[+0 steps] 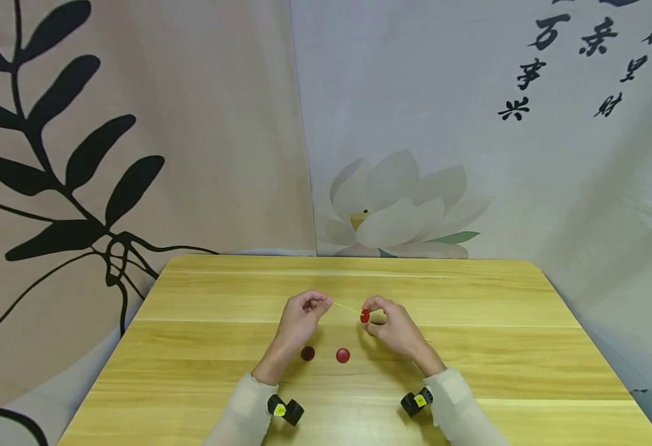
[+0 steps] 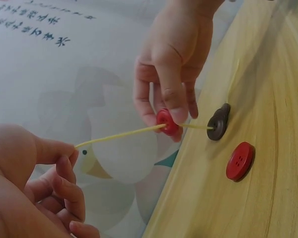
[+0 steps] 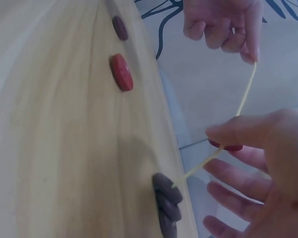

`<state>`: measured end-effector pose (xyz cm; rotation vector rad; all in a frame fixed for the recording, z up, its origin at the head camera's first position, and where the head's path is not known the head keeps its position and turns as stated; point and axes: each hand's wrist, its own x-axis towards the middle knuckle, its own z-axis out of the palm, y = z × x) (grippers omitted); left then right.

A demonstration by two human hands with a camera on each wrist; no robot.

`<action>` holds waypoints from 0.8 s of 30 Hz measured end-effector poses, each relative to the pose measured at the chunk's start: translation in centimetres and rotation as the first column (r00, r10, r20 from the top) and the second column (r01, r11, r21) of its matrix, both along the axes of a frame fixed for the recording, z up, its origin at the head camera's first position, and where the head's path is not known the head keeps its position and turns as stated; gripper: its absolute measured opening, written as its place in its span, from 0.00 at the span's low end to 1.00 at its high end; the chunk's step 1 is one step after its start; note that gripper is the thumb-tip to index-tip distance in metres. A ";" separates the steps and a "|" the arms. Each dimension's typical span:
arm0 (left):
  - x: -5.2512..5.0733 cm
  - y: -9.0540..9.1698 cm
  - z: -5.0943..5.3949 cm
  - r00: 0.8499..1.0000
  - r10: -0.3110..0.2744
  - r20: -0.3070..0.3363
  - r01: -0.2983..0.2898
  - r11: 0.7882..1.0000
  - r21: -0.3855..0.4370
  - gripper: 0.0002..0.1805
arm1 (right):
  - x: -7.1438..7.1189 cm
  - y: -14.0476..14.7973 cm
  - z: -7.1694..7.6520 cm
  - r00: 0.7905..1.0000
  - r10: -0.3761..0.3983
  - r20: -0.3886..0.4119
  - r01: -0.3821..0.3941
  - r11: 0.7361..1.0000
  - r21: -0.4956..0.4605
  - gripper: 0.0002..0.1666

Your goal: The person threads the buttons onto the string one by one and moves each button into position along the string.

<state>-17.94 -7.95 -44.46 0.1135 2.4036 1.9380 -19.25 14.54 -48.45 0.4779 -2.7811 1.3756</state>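
Note:
My left hand [image 1: 300,316] pinches a yellow string [image 2: 121,136] between thumb and forefinger. The string runs taut across to a red button [image 2: 165,122], which it passes through. My right hand [image 1: 395,328] pinches that button between thumb and fingertips, above the table. Past the right hand, the string goes down to several dark brown buttons [image 3: 166,198] threaded on it, lying overlapped on the table; the right hand hides them in the head view. Nearer me, a loose red button [image 1: 343,355] with holes lies flat, with a dark brown button [image 1: 307,354] to its left.
Both hands are over the wooden table [image 1: 527,359], near its middle. A printed cloth backdrop [image 1: 225,124] hangs behind the far edge. Each wrist wears a black strap with a small camera, the left camera [image 1: 286,410] and the right camera [image 1: 416,401].

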 end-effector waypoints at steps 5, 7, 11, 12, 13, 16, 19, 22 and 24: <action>0.0 -0.1 -0.2 1.000 -0.006 -0.009 0.006 1.000 0.004 0.10 | -0.1 0.3 -0.6 1.000 -0.003 0.023 0.003 1.000 -0.001 0.17; -0.5 -0.2 -1.2 1.000 -0.003 -0.009 0.003 1.000 0.007 0.09 | -0.2 0.4 -0.9 1.000 -0.005 0.030 0.005 1.000 -0.004 0.17; -0.5 -0.1 -1.2 1.000 -0.001 -0.003 0.001 1.000 0.001 0.08 | -0.5 0.7 -1.5 1.000 -0.007 0.026 0.007 1.000 0.010 0.17; -0.5 -0.1 -1.2 1.000 0.000 -0.001 0.000 1.000 -0.001 0.08 | -0.5 0.8 -1.7 1.000 -0.008 0.024 0.007 1.000 0.015 0.17; -0.5 -0.1 -1.2 1.000 0.001 0.000 -0.001 1.000 -0.001 0.08 | -0.6 0.8 -1.8 1.000 -0.007 0.022 0.007 1.000 0.021 0.17; -0.5 -0.2 -1.3 1.000 0.002 0.005 -0.002 1.000 -0.005 0.09 | -0.6 1.0 -2.1 1.000 -0.010 0.021 0.009 0.999 0.036 0.17; -0.5 -0.2 -1.4 1.000 0.002 0.006 -0.002 1.000 -0.005 0.10 | -0.7 1.0 -2.3 0.999 -0.015 0.033 0.013 0.999 0.039 0.17; -0.6 -0.2 -1.4 1.000 0.004 0.003 -0.004 1.000 -0.006 0.10 | -0.8 1.0 -2.6 0.999 -0.020 0.042 0.017 0.999 0.050 0.16; -0.6 -0.3 -1.4 1.000 0.005 0.005 -0.005 1.000 -0.008 0.10 | -0.8 1.1 -2.7 0.999 -0.017 0.044 0.014 0.998 0.062 0.16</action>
